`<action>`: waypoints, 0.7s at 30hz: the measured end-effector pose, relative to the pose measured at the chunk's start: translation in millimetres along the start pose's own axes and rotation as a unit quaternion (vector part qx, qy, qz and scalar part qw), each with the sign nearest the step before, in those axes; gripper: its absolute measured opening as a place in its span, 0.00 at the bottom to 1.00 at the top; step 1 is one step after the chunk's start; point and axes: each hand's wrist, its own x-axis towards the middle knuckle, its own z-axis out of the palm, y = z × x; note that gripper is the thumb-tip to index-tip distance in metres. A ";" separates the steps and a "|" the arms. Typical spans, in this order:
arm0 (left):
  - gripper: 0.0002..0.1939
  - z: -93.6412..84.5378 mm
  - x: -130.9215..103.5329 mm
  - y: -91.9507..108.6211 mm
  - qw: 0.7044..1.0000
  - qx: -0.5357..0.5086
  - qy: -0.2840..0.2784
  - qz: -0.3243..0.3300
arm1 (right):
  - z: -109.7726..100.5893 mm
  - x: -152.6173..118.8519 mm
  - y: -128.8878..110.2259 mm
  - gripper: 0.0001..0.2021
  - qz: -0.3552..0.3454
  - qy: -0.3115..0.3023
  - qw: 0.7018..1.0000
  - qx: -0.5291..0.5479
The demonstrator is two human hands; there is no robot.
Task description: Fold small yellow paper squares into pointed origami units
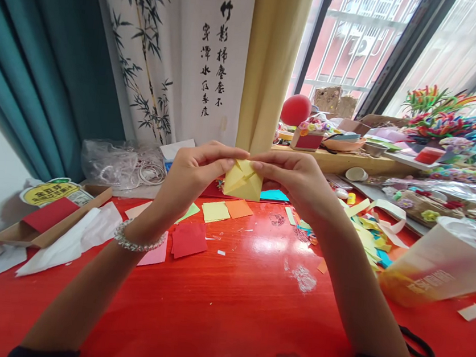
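Where the yellow paper point(242, 186) hangs: up in the air above the red table point(222, 314), diagonal flaps showing.
Left hand point(194, 168): thumb and forefinger pinching the paper's upper left corner.
Right hand point(296, 171): pinching the upper right side likewise; what its curled fingers do behind, I can't tell.
Folding: creasing along the top edge looks to be in hand, I'd say.
Any further crease: calls, to my mind, for lined-up fingertips and even pressure.
Loose squares: yellow squares point(216, 212) beside an orange square point(238, 208), red squares point(189, 240) nearer.
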 end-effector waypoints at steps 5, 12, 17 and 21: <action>0.13 3.0 1.9 3.7 0.995 -0.059 -0.017 -0.079 | 1.5 0.7 0.2 0.11 -0.029 0.073 0.997 -0.024; 0.13 -3.0 4.3 -3.9 0.995 -0.010 -0.046 -0.092 | -3.8 -1.2 -2.4 0.14 -0.004 0.008 0.999 -0.052; 0.12 -3.4 4.0 -6.8 0.995 0.090 -0.023 -0.027 | -7.4 -3.4 -5.4 0.16 0.027 -0.040 0.998 -0.044; 0.11 -1.5 3.8 -8.3 0.997 0.081 -0.020 -0.002 | -7.5 -3.6 -4.0 0.16 0.030 -0.037 0.998 -0.035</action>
